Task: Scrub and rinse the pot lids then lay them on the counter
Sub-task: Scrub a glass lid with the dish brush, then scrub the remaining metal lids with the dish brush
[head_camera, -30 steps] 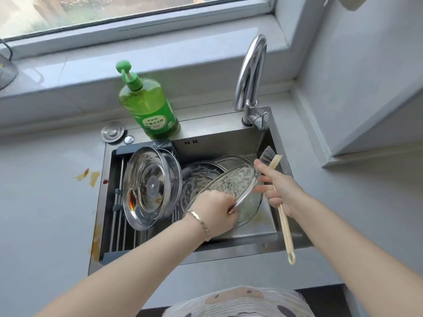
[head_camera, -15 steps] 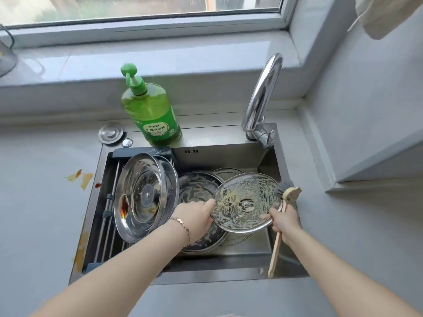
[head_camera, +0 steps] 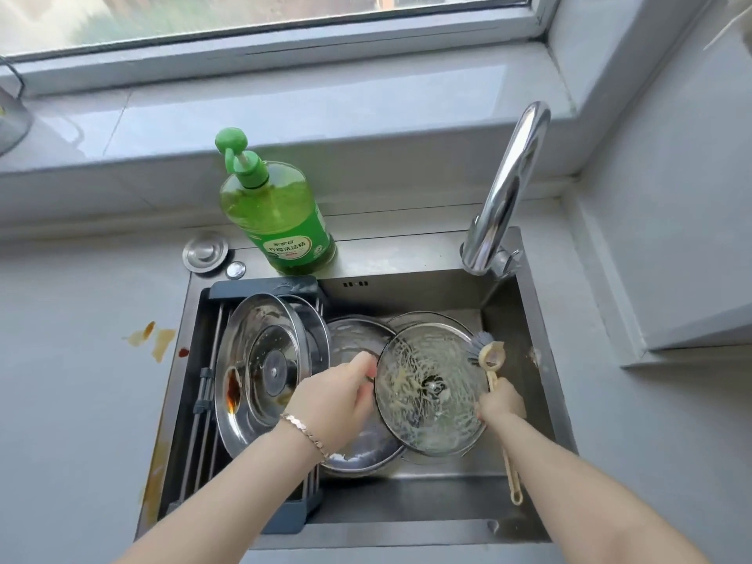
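Steel sink (head_camera: 407,254), frame centre: left hand (head_camera: 333,400) pinches round sudsy glass lid (head_camera: 447,421) by its rim; right hand (head_camera: 500,405) grips wooden brush (head_camera: 490,354), bristles up-frame, handle down-frame.

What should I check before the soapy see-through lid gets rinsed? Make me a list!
1. Left hand grips the glass lid by its rim: ok.
2. Right hand holds the brush: ok.
3. Suds cover the lid's facing side: ok.
4. Lid's other side scrubbed: cannot tell.
5. Water running from the faucet: not ok, none visible.
6. Left counter clean: not ok, brown stains.
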